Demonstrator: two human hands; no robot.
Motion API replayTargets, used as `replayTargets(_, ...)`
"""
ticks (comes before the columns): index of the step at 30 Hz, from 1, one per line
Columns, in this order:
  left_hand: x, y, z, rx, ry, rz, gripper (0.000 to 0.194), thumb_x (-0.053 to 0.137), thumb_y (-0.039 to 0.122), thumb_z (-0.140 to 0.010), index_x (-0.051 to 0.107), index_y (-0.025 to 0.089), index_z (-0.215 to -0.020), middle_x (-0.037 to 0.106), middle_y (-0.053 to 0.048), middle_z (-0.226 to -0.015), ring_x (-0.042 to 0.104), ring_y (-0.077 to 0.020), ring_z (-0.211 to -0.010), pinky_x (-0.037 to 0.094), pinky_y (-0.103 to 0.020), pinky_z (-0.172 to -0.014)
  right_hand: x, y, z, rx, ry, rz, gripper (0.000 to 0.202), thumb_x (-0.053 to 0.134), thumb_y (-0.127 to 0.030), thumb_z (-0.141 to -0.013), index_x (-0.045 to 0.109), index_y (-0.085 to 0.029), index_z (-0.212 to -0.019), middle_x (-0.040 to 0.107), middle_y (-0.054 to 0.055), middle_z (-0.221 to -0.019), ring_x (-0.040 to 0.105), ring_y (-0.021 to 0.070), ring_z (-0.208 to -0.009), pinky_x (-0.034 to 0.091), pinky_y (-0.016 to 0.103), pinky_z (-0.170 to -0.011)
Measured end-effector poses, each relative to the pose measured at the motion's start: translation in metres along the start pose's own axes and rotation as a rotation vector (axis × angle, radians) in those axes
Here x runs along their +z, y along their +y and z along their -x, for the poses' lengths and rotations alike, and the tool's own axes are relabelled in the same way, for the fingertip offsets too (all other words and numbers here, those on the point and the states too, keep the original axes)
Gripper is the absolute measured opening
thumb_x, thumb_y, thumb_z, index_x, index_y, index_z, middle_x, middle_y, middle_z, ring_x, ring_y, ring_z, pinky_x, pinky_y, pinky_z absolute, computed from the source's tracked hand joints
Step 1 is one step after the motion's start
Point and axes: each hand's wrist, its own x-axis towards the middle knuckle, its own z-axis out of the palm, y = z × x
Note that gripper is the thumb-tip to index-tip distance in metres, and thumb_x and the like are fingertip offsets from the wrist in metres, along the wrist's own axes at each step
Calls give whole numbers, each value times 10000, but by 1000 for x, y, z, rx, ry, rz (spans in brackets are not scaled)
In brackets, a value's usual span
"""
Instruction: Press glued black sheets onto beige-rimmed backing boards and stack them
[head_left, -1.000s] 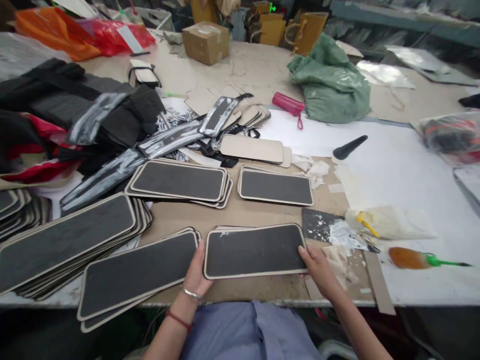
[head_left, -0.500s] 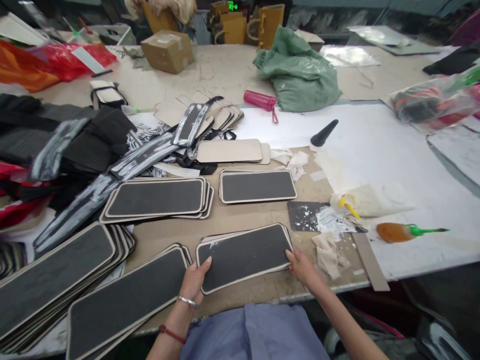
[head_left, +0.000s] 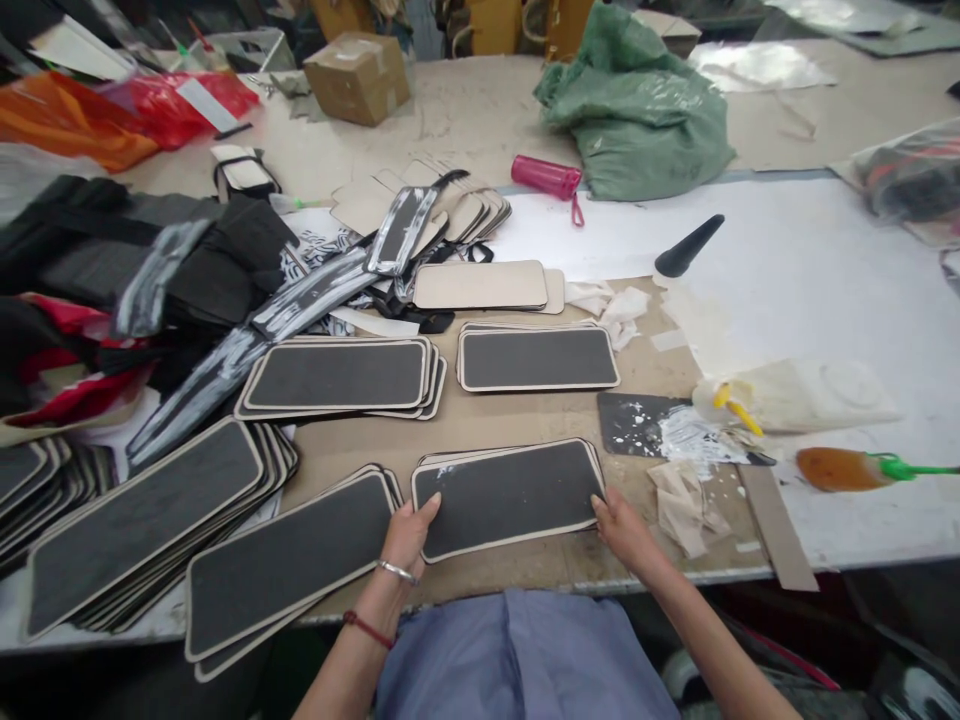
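Directly in front of me, a dark rectangular panel with a pale border [head_left: 510, 500] lies on a small stack of similar panels. My left hand [head_left: 409, 530] grips its left end, thumb on top and fingers underneath. At its right end, my right hand [head_left: 619, 520] pinches the corner, with the fingertips partly hidden below the edge. A small white smear marks the panel's upper left. Another pair of dark panels [head_left: 292, 560] sits just left of my left hand. Beyond the held panel lie two more stacks, one at the middle [head_left: 536, 358] and one further left [head_left: 341, 375].
A dark card with white paste [head_left: 637, 425], crumpled paper [head_left: 686, 505] and an orange bottle with a green nozzle [head_left: 840, 468] lie to the right. Larger panel stacks [head_left: 150, 520] and black fabric [head_left: 217, 260] fill the left. A green bag [head_left: 637, 120] stands behind.
The view has shifted, so most of the table items appear further right and slightly higher. Both hands keep their hold at the panel's ends.
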Motion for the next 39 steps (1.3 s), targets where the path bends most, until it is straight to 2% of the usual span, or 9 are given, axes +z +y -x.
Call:
replayTargets(5, 0, -1, -1, 4, 21, 0, 82, 574, 36, -779, 630, 94, -796, 688, -70, -633, 669, -193, -635, 560, -316, -658, -2, -6, 3, 28, -27, 17, 110, 509, -350, -662, 510, -240, -655, 532, 29, -571, 563, 225, -652, 461, 316, -518)
replayTargets(12, -3, -1, -1, -11, -45, 35, 96, 556, 33, -781, 617, 92, -826, 687, -70, -626, 670, -201, -625, 563, -344, -675, -3, -4, 6, 54, -82, -78, 182, 539, -377, -642, 505, -222, -731, 523, -2, -594, 531, 178, -577, 451, 292, -492)
replayTargets(14, -6, 0, -1, -17, -62, 44, 99, 561, 31, -770, 617, 87, -829, 685, -72, -620, 671, -212, -626, 564, -367, -688, -5, -4, 8, 62, -124, -130, 220, 554, -408, -644, 482, -220, -734, 496, -31, -549, 492, 147, -498, 423, 270, -454)
replayTargets(18, -8, 2, -1, -15, -111, 78, 110, 574, 42, -760, 623, 83, -849, 694, -84, -658, 676, -227, -661, 561, -385, -717, -8, -7, 12, 157, -207, -117, 322, 521, -513, -700, 415, -216, -634, 446, -56, -439, 383, 90, -356, 282, 207, -360)
replayTargets(22, -7, 2, 1, 5, -83, 65, 103, 557, 32, -773, 627, 80, -831, 691, -83, -643, 673, -215, -639, 563, -357, -691, -2, -12, 17, 238, -120, -94, 385, 502, -557, -682, 381, -211, -566, 360, -73, -381, 314, 59, -313, 222, 184, -341)
replayTargets(26, -5, 3, 2, 2, -58, 31, 107, 537, 17, -789, 614, 83, -824, 685, -74, -620, 661, -189, -586, 558, -293, -594, 7, -12, 17, 232, -62, -194, 319, 500, -521, -663, 409, -218, -619, 289, -97, -383, 305, 72, -325, 272, 203, -350)
replayTargets(29, -3, 4, 2, -8, -54, 15, 104, 531, 21, -799, 607, 88, -819, 680, -66, -606, 653, -180, -558, 553, -278, -555, 9, -8, 15, 181, -32, -133, 282, 494, -493, -678, 429, -227, -613, 343, -64, -399, 369, 106, -360, 333, 240, -369)
replayTargets(34, -2, 4, 2, -11, -29, -14, 104, 536, 25, -799, 612, 95, -811, 673, -56, -598, 651, -171, -560, 553, -269, -562, 6, -1, 14, -3, 17, 62, 266, 423, -465, -733, 457, -238, -597, 439, -11, -443, 457, 159, -427, 379, 276, -398)
replayTargets(39, -1, 2, 1, 4, -15, -33, 107, 530, 23, -803, 614, 88, -823, 679, -63, -617, 657, -175, -580, 553, -274, -578, 6, 2, 13, -57, 28, 105, 278, 390, -461, -754, 465, -232, -615, 488, 6, -486, 479, 172, -461, 383, 283, -415)
